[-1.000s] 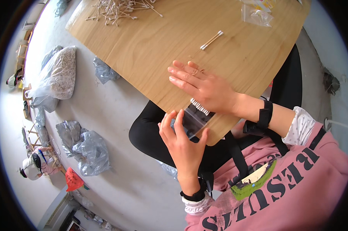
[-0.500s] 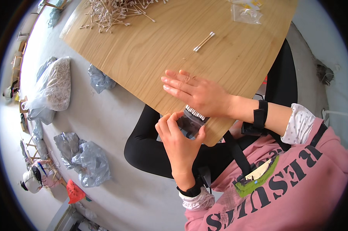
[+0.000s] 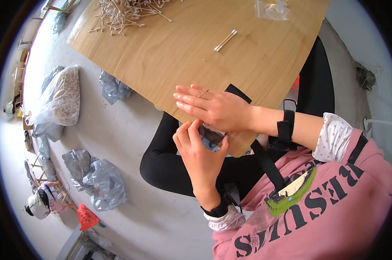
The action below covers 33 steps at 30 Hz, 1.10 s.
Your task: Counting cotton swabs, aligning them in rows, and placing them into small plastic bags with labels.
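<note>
At the table's near edge, my left hand [image 3: 200, 160] grips a small see-through, dark-looking bag [image 3: 211, 138] between thumb and fingers. A row of white cotton swab tips [image 3: 214, 128] shows at the bag's upper edge, partly covered. My right hand [image 3: 217, 106] lies flat with fingers stretched to the left, its near edge over the swab tips; whether it presses on them I cannot tell. Farther up the table lie a few cotton swabs [image 3: 226, 40] side by side.
A big loose heap of cotton swabs [image 3: 126, 15] covers the table's far left. Clear plastic bags [image 3: 271, 11] lie far right. A flat black strip [image 3: 238, 92] shows beyond my right hand. On the floor to the left are a filled clear sack [image 3: 61, 97] and grey plastic bags [image 3: 102, 182].
My right hand has shifted slightly left and toward me, covering more of the swab tips. The black strip has come into sight beyond it. My left hand keeps its hold on the bag.
</note>
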### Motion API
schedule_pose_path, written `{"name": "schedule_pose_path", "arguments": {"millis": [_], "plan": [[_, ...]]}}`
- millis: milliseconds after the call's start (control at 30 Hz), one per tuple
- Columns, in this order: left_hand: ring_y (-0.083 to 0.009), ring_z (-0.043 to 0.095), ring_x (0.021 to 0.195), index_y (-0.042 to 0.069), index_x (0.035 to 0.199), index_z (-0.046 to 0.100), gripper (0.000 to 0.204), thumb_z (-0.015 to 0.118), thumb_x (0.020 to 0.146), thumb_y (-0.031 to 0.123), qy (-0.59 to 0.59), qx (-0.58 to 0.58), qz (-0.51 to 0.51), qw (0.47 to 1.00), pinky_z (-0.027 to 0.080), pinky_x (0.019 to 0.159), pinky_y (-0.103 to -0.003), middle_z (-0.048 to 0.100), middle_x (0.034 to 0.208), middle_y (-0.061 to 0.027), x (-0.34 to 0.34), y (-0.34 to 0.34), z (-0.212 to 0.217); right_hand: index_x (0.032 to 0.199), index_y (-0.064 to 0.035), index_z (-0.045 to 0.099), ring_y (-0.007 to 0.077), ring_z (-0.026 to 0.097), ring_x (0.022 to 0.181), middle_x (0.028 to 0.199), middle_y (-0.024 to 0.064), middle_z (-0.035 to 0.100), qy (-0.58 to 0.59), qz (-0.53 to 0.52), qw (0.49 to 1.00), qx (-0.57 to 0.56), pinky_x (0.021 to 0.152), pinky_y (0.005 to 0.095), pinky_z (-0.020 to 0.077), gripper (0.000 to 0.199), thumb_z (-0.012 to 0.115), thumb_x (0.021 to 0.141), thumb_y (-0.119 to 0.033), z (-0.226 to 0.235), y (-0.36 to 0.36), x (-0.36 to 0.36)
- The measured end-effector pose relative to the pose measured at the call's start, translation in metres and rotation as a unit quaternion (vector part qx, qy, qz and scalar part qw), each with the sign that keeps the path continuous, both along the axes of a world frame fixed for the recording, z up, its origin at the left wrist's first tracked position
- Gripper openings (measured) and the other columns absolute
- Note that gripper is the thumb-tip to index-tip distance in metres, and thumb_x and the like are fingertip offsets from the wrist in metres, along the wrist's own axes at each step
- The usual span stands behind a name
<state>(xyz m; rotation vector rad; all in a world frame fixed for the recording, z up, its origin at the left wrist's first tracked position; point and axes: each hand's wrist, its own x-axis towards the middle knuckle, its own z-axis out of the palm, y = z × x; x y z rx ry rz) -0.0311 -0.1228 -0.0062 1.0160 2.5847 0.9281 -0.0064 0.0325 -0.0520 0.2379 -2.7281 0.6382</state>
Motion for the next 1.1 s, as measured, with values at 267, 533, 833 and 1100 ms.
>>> {"name": "schedule_pose_path", "arguments": {"millis": [267,533,833,1100], "plan": [[-0.0223,0.058,0.083,0.0,0.096,0.061,0.031,0.081,0.073,0.007,-0.005,0.002,0.1,0.995,0.048,0.076,-0.034,0.059,0.091,-0.0087,0.021,0.003,0.012,0.136,-0.0013,0.052,0.0255,0.036,0.146,0.151,0.0118,0.046,-0.002,-0.004,1.0,0.0,0.119,0.0415,0.0353,0.046,0.055,0.091,-0.012,0.0,-0.001,0.002],[-0.0125,0.057,0.061,-0.004,0.084,0.065,0.017,0.073,0.088,0.011,-0.141,-0.009,0.244,0.959,0.047,0.059,-0.027,0.064,0.074,-0.0065,0.039,0.029,0.013,0.136,-0.0006,0.051,0.0255,0.035,0.146,0.15,0.0117,0.046,-0.001,-0.001,1.0,0.003,0.12,0.0411,0.0343,0.047,0.053,0.091,-0.012,-0.004,0.005,0.001],[-0.005,0.045,0.062,-0.004,0.088,0.067,0.014,0.075,0.088,0.009,-0.391,0.166,0.312,0.85,0.036,0.056,-0.02,0.054,0.068,0.0011,0.028,0.011,0.007,0.136,0.0001,0.052,0.0253,0.035,0.146,0.152,0.0117,0.044,0.004,0.004,1.0,-0.02,0.119,0.0411,0.0337,0.047,0.053,0.091,-0.012,-0.004,0.001,-0.002],[-0.0295,0.049,0.118,0.004,0.118,0.066,0.054,0.088,0.07,0.015,-0.087,0.083,0.195,0.973,0.04,0.099,-0.041,0.053,0.128,-0.0117,0.032,-0.007,0.012,0.136,0.0008,0.053,0.0275,0.036,0.146,0.151,0.0141,0.046,0.01,-0.016,1.0,-0.003,0.119,0.0416,0.035,0.045,0.054,0.093,-0.013,-0.003,0.002,0.005]]}}
